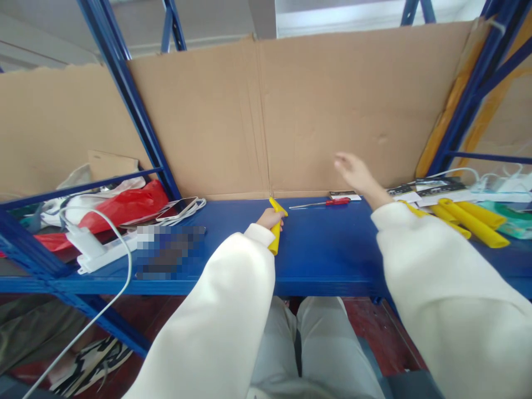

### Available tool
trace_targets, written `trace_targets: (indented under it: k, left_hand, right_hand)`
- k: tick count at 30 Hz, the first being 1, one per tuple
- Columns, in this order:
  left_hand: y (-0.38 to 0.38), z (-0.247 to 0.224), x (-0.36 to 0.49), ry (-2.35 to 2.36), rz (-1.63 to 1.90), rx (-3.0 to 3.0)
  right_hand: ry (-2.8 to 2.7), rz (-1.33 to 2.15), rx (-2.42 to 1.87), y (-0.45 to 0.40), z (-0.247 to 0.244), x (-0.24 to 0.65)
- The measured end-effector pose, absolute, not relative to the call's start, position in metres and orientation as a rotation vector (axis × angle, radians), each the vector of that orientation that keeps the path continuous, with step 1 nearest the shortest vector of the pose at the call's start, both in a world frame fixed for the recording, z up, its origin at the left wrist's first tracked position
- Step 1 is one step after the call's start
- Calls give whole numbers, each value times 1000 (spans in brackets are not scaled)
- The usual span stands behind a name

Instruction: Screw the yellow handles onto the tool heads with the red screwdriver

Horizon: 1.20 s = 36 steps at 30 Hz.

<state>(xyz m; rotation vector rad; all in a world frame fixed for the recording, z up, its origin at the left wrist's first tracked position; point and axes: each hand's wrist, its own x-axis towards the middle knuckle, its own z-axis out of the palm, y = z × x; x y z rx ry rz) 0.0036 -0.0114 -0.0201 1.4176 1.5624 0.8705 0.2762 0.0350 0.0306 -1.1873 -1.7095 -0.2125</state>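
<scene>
My left hand (271, 219) is closed around a yellow plastic piece (275, 244), a tube-like body with a narrow tip and a side prong at its top. It is held just over the middle of the blue shelf (324, 255). My right hand (355, 173) is raised in front of the cardboard, blurred, and its fingers are not clear enough to read. Below it lies a screwdriver (338, 201) with a red handle, its shaft pointing left. Several yellow tubular pieces (474, 221) lie in a pile near my right forearm.
A cardboard panel (332, 105) stands along the back between blue posts. To the left are a white power strip (112, 252), a coiled white cable (187, 210), a red bag (128, 205) and a pixelated dark object. Black-and-white cards (440, 191) lie at the right.
</scene>
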Motion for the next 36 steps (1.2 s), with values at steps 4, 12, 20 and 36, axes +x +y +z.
trace_targets:
  k: [4,12,20,36]
  left_hand:
    - [-11,-20,4,1554,843,1428]
    - [-9,-22,5,1566,842,1444]
    - [-5,-24,3,1549,855,1466]
    - [0,-28,-2,1611,891,1479]
  right_hand:
    - [-1924,-71,-1876,61,-19,266]
    - [-2079,-98,-2040,67,-52,274]
    - [-2113,20,-2024,28,-46,276]
    - [-2076,90,-1539,24,-50,291]
